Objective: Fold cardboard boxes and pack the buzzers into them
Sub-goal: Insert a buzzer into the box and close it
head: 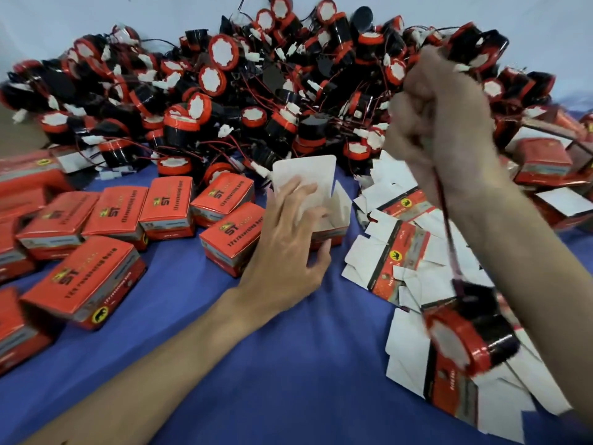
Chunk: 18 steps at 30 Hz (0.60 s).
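One view only, from the head. Steadying an open carton [333,200] near the middle of the blue-covered worktop [256,364] with the left hand [285,248]: fingers spread and nearly straight across its mouth and raised lid flap, thumb pressing the near wall. Clenching the right hand [439,123] in a fist round a red wire [449,232], high over the worktop's right side, and dangling a single buzzer [471,332] from it, blurred, above the flat carton blanks [394,252] by the right edge, well apart from the carton.

Judging the step in hand as loading that buzzer. Doing it well probably meaning: drawing the left fingers back off the mouth while holding the flap open, lowering the buzzer straight in rather than swinging it, then feeding the wire in on top so nothing is catching under the lid. Minding, too, the risk of the wire snagging on the heap of loose buzzers [256,91] along the far edge.

Reading the closed cartons [167,203] toward the left edge: "ST" in large black letters, a line beginning "12V reversing" with its last word too blurred, and a round black-and-yellow animal emblem on one end.
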Each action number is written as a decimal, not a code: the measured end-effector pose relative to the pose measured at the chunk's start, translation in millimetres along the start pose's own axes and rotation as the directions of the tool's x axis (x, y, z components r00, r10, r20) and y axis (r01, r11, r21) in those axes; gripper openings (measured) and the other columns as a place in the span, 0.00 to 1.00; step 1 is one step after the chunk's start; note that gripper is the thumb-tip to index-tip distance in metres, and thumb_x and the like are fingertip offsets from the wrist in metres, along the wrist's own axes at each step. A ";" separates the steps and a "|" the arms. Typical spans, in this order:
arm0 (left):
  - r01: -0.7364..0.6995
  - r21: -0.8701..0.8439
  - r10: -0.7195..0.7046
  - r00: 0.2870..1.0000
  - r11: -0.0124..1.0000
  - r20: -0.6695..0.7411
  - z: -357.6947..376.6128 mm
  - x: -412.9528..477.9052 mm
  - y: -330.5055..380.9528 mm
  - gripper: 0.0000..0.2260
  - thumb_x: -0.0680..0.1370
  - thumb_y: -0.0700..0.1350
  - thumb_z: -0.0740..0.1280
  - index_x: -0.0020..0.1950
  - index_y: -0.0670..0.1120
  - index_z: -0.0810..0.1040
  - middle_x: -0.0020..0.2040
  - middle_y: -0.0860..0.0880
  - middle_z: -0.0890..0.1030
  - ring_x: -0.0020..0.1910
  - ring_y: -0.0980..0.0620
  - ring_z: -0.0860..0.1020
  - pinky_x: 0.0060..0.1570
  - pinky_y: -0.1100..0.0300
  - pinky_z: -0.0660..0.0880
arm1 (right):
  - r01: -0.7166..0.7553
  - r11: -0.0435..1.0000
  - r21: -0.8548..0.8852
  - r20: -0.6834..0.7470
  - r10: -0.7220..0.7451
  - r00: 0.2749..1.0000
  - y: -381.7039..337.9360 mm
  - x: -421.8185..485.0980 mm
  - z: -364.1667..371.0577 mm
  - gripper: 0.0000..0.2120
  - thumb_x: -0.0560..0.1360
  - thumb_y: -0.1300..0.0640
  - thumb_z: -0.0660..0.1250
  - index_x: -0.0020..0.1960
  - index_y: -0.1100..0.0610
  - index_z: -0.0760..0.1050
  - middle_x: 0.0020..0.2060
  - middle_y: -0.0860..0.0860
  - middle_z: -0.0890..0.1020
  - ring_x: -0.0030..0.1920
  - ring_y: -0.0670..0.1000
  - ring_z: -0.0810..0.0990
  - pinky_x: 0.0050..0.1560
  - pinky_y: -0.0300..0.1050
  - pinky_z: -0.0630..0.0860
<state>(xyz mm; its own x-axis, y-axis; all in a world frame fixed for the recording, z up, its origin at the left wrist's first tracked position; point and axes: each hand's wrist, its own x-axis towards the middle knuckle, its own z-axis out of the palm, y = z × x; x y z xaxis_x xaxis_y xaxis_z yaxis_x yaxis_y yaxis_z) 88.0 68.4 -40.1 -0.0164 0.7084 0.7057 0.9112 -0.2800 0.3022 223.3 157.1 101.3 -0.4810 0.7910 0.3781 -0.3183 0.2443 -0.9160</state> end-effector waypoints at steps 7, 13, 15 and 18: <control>-0.178 -0.288 0.208 0.975 0.941 0.077 -13.6 -9.5 26.7 0.31 0.78 0.62 0.58 0.57 0.33 0.78 0.54 0.41 0.80 0.56 0.44 0.77 0.60 0.52 0.72 | 0.141 0.970 0.197 -0.319 -0.073 0.945 10.3 -10.9 33.8 0.21 0.85 0.55 0.51 0.33 0.54 0.56 0.27 0.50 0.54 0.26 0.49 0.50 0.24 0.40 0.51; -0.102 -0.223 0.161 0.951 0.969 0.264 -7.9 -10.3 24.2 0.19 0.72 0.51 0.74 0.53 0.38 0.78 0.46 0.46 0.78 0.48 0.47 0.75 0.50 0.53 0.75 | 0.138 0.956 0.258 -0.418 -0.019 0.908 14.9 -7.7 22.9 0.17 0.82 0.57 0.53 0.34 0.54 0.59 0.27 0.47 0.58 0.26 0.46 0.56 0.25 0.39 0.55; -0.084 -0.212 0.145 0.945 0.974 0.293 -10.1 -9.1 21.2 0.17 0.73 0.51 0.73 0.53 0.39 0.78 0.48 0.46 0.77 0.49 0.48 0.75 0.51 0.53 0.75 | 0.196 0.975 0.105 -0.379 -0.143 0.914 22.7 -9.7 15.7 0.14 0.80 0.59 0.55 0.36 0.54 0.59 0.28 0.47 0.61 0.28 0.47 0.58 0.27 0.40 0.59; -0.070 -0.169 0.122 0.938 0.983 0.324 -13.4 -9.5 14.8 0.15 0.74 0.51 0.69 0.52 0.40 0.78 0.46 0.47 0.78 0.47 0.48 0.77 0.50 0.51 0.75 | 0.318 0.854 -0.411 -0.189 -0.421 0.887 47.3 -24.2 1.2 0.11 0.81 0.61 0.57 0.40 0.54 0.64 0.33 0.49 0.65 0.32 0.49 0.63 0.31 0.44 0.64</control>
<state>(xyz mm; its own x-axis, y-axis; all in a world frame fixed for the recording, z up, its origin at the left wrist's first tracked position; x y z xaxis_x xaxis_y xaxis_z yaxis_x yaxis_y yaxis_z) 96.1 48.8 -33.7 0.2290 0.8401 0.4917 0.8276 -0.4339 0.3559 218.9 148.9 49.0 -0.1384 0.7051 0.6955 -0.0890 0.6906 -0.7178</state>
